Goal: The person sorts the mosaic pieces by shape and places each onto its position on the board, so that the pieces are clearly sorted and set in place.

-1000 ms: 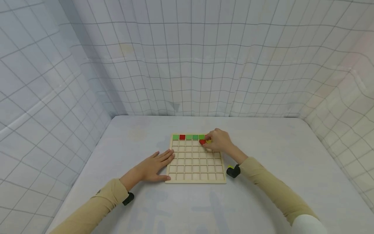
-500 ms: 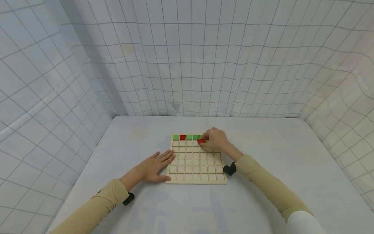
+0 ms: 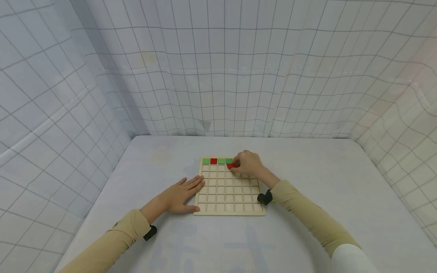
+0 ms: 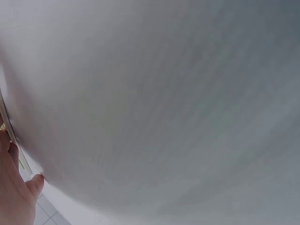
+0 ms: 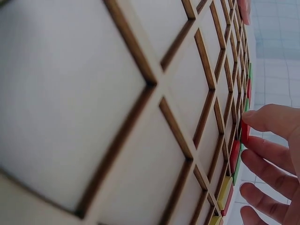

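Note:
A square wooden grid board (image 3: 228, 213) lies on the table. My left hand (image 3: 179, 195) rests flat with spread fingers on its left edge, holding nothing. Over the second row from the back, my right hand (image 3: 249, 165) pinches a red square tile (image 3: 230, 166) between thumb and forefinger; the right wrist view shows this red tile (image 5: 244, 129) tilted on edge. Several tiles fill the back row, among them a light green tile (image 3: 206, 161), a red one (image 3: 213, 161) and a darker green one (image 3: 228, 161). My right hand hides the back right part of the board.
In the right wrist view, another red tile (image 5: 235, 154) and a yellow tile (image 5: 225, 190) sit near my fingers. White cloth walls with a grid pattern (image 3: 218, 94) stand behind the table and at both sides. A dark wrist device (image 3: 264, 197) hangs below the right cuff.
My right hand has slid to the left along the second row with the red tile in its fingers. The left hand has stayed where it was.

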`<action>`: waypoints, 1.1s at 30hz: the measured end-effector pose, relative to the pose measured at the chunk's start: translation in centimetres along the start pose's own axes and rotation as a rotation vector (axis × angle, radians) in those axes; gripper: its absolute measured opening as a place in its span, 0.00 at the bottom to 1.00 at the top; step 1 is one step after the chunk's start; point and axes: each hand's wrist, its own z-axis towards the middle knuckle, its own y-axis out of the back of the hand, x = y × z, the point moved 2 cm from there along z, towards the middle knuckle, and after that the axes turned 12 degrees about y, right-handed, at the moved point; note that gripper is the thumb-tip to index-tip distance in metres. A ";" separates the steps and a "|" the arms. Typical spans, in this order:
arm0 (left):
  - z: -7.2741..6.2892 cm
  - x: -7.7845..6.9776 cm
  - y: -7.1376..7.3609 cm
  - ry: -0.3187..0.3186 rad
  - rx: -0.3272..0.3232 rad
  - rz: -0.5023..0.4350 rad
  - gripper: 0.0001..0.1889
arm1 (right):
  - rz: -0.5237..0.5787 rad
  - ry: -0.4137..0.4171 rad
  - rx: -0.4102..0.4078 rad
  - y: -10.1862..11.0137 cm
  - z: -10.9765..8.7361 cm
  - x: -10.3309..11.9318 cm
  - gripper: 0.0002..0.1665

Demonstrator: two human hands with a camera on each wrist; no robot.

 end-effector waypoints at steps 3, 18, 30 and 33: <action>0.0 0.0 -0.1 -0.001 0.005 -0.002 0.47 | 0.004 0.000 0.002 -0.1 0.0 0.1 0.16; -0.1 -0.1 0.0 0.003 -0.006 0.013 0.47 | 0.024 0.017 -0.001 -0.3 0.2 0.4 0.16; 0.0 -0.1 0.0 0.008 0.005 0.004 0.47 | -0.006 0.024 -0.018 -0.1 0.1 0.3 0.14; 0.0 -0.1 0.0 0.008 0.002 0.005 0.47 | 0.001 0.031 -0.032 -0.1 0.1 0.3 0.14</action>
